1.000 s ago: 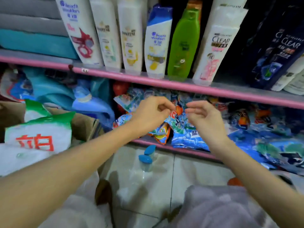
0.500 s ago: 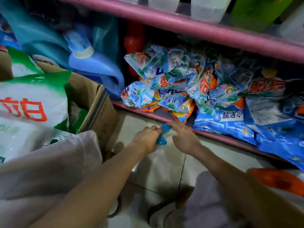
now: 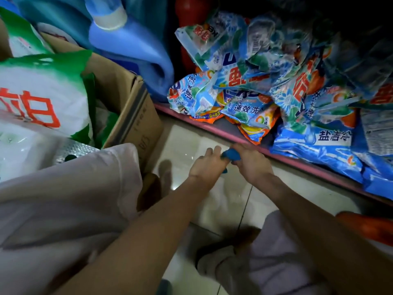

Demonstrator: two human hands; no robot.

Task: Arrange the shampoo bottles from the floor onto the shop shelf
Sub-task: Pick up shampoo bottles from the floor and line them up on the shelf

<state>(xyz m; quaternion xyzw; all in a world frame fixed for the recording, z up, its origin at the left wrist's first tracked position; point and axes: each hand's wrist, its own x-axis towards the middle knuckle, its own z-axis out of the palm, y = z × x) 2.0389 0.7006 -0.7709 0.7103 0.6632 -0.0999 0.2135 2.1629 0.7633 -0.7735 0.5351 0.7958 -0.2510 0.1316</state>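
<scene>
Two white shampoo bottles [image 3: 221,201] with blue caps [image 3: 231,155] stand on the tiled floor just in front of the low pink shelf edge [image 3: 191,120]. My right hand [image 3: 252,165] is wrapped around the blue cap of one bottle. Right beside it, my left hand [image 3: 202,166] curls over the top of the other bottle, whose cap shows only as a blue sliver under the palm. The bottle bodies are blurred and partly hidden by my forearms. The shelf with the shampoo rows is out of view above.
Crumpled detergent packets [image 3: 244,96] fill the low shelf. At left an open cardboard box [image 3: 136,116] holds a green-and-white detergent bag [image 3: 42,92]; a blue jug [image 3: 131,50] lies behind it. My knees crowd the floor, with an orange object [image 3: 365,226] at right.
My view dropped from the shampoo shelf to the floor. Both hands came down from chest height onto the blue-capped bottles and closed around their tops.
</scene>
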